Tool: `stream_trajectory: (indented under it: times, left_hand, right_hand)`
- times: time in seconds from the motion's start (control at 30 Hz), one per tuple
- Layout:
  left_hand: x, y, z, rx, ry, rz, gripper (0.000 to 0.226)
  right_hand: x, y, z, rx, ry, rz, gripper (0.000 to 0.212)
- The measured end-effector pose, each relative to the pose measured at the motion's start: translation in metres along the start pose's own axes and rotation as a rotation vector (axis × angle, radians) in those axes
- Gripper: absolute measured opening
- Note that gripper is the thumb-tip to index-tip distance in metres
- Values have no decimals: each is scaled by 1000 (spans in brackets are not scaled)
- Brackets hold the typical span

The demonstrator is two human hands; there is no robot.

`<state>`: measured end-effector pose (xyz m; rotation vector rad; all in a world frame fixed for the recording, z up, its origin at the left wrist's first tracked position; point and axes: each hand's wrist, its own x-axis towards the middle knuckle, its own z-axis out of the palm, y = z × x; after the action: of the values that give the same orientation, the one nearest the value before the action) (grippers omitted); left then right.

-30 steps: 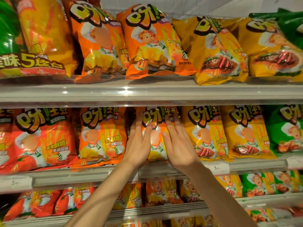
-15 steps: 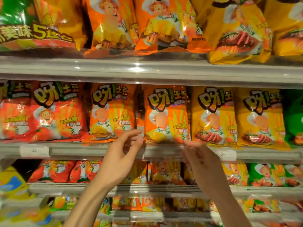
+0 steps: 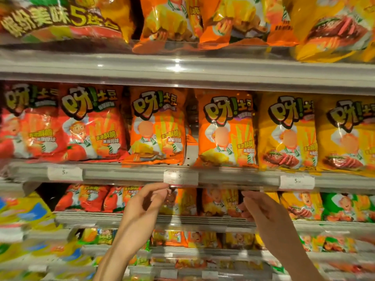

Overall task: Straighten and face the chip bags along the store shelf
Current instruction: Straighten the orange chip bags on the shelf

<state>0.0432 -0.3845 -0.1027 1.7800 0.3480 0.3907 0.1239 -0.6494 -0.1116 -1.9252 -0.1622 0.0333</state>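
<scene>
Landmark: the middle price tag (image 3: 180,177) on the shelf rail (image 3: 132,175) is taken as reference.
Left hand (image 3: 145,206): seen just below the tag, raised in front of the lower shelf; fingers loosely curled, thumb and forefinger close together under the rail; nothing is seen gripped.
Right hand (image 3: 261,211): found below and right of the tag; fingers curled loosely, nothing held.
Orange chip bags (image 3: 226,132): stood upright, fronts faced out, directly above the tag; one (image 3: 157,128) above-left, one above-right.
Red bags (image 3: 91,124): left of the tag.
Yellow bags (image 3: 286,134): right of it.
</scene>
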Motion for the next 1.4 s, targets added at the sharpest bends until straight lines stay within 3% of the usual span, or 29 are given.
stream_trajectory:
  times: [0.23,0.3,0.63,0.77,0.87,0.93,1.0,1.13,1.4]
  left_hand:
    - [25,-3,-59,-56,-38,98,29]
    - [32,-4,-79,-51,-67,123,19]
    - [43,2,-124,-47,-61,224,19]
    - [50,15,-107,-136,5,279,36]
    - [69,22,-84,73,17,345,53]
    - [84,27,-69,185,49,385,64]
    - [96,39,-58,171,45,296,76]
    - [122,54,-47,74,-23,132,94]
    - [157,67,-43,10,-8,8,88]
  right_hand:
    - [-13,-32,64,58,80,-31,27]
    - [-14,-41,86,55,70,-44,25]
    - [-14,-92,143,93,48,-139,20]
    - [7,-116,141,155,27,-227,13]
    - [31,-130,146,140,65,-220,13]
    - [45,-136,147,64,105,-308,24]
    - [59,-144,147,-7,110,-369,39]
    - [90,-160,149,-95,16,-250,77]
    - [118,-156,159,-59,-65,-144,95]
